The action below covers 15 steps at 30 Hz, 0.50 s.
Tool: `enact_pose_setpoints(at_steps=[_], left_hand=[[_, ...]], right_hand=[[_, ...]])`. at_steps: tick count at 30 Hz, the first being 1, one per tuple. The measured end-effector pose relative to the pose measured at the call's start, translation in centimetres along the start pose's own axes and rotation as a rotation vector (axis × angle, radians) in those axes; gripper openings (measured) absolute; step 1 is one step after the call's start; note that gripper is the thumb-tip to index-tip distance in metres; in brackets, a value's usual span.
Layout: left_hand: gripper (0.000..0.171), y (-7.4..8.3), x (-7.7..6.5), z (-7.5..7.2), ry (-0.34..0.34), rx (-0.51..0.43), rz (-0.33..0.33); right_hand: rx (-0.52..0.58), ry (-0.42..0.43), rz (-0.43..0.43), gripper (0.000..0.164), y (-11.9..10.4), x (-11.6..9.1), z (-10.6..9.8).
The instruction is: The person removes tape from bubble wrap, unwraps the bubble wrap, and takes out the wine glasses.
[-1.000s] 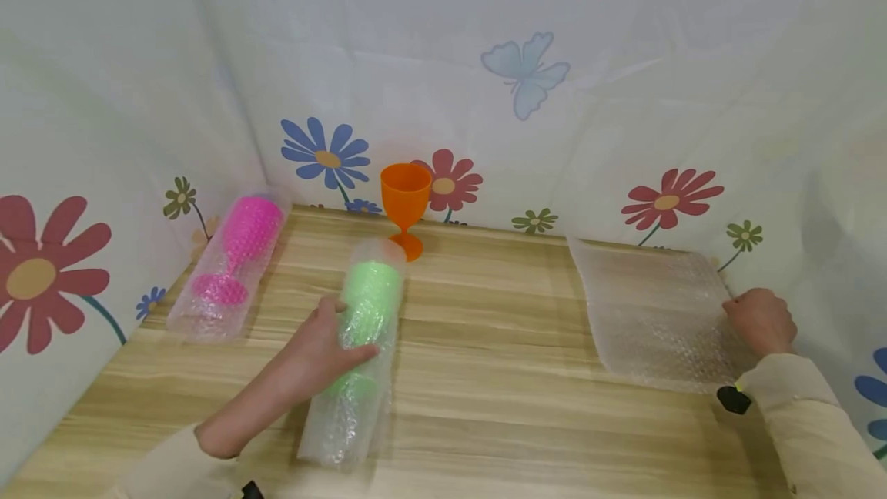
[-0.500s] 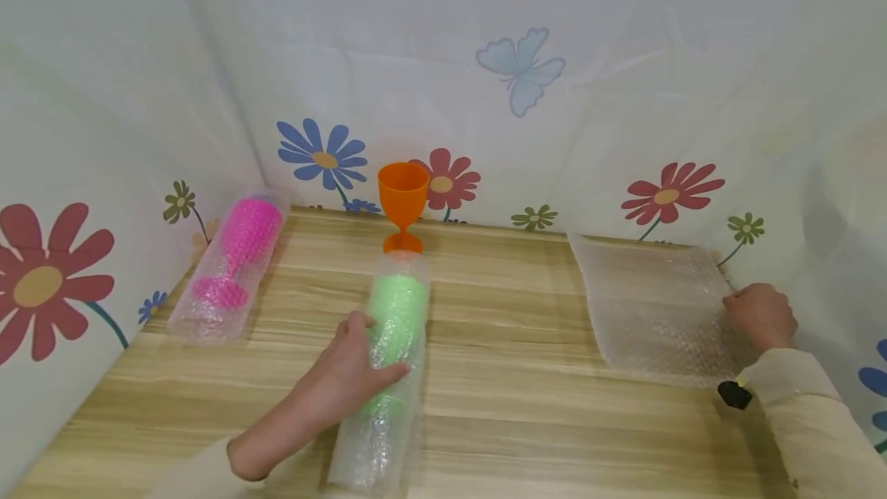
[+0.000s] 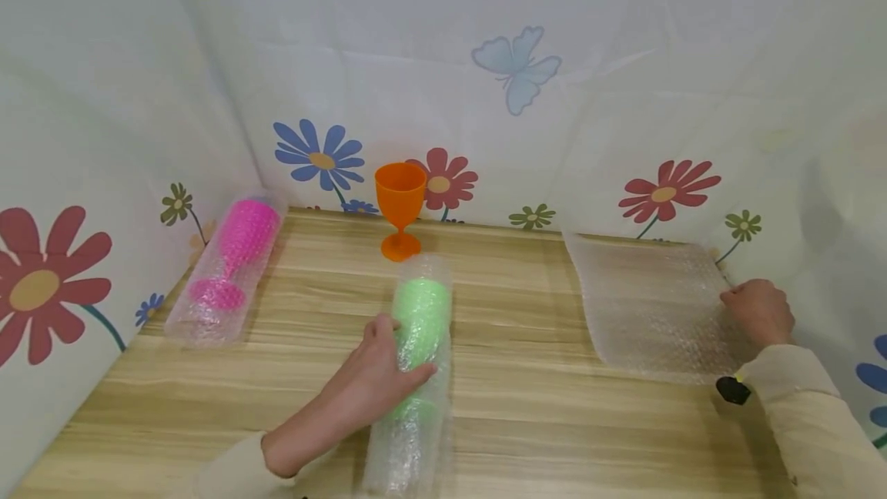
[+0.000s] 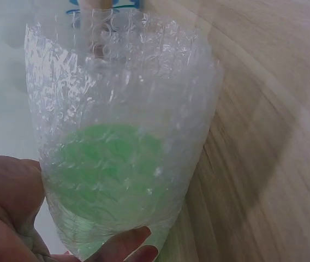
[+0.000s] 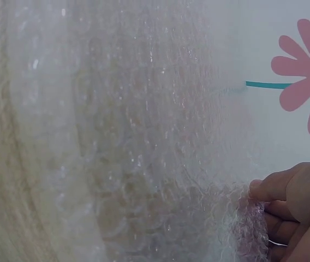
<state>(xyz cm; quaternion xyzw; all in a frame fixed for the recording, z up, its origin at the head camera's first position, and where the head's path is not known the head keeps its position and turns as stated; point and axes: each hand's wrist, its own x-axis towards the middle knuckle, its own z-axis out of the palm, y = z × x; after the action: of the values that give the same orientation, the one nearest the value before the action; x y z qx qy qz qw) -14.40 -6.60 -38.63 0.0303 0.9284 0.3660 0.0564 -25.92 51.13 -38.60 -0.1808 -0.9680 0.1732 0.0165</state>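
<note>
A green goblet [image 3: 420, 306] rolled in bubble wrap lies lengthwise on the table, left of centre in the head view. My left hand [image 3: 377, 376] grips this roll across its middle, thumb on the near side and fingers over the far side. In the left wrist view the goblet's round green base [image 4: 111, 169] shows through the open end of the wrap. At the right, a flat sheet of bubble wrap [image 3: 651, 306] has its right edge pinched by my right hand [image 3: 758, 313]. Thumb and curled fingers [image 5: 272, 188] hold that edge in the right wrist view.
An orange goblet [image 3: 400, 202] stands upright and unwrapped near the back edge, just beyond the green roll. To the left lies a pink goblet [image 3: 242, 241] inside bubble wrap. A flower-printed curtain [image 3: 582, 137] encloses the wooden table [image 3: 513, 422] at the back and sides.
My left hand has slid the wrapped green goblet to the right and slightly nearer me. My right hand keeps hold of the sheet's edge in about the same place.
</note>
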Motion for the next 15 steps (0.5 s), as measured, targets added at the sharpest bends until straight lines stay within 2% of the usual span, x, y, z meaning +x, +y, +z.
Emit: enact_pose_setpoints(at_steps=[15], left_hand=[[0.081,0.4,0.1,1.1,0.027,-0.046,0.03]], right_hand=[[-0.006,0.022,0.002,0.04,0.2,0.0,0.1]])
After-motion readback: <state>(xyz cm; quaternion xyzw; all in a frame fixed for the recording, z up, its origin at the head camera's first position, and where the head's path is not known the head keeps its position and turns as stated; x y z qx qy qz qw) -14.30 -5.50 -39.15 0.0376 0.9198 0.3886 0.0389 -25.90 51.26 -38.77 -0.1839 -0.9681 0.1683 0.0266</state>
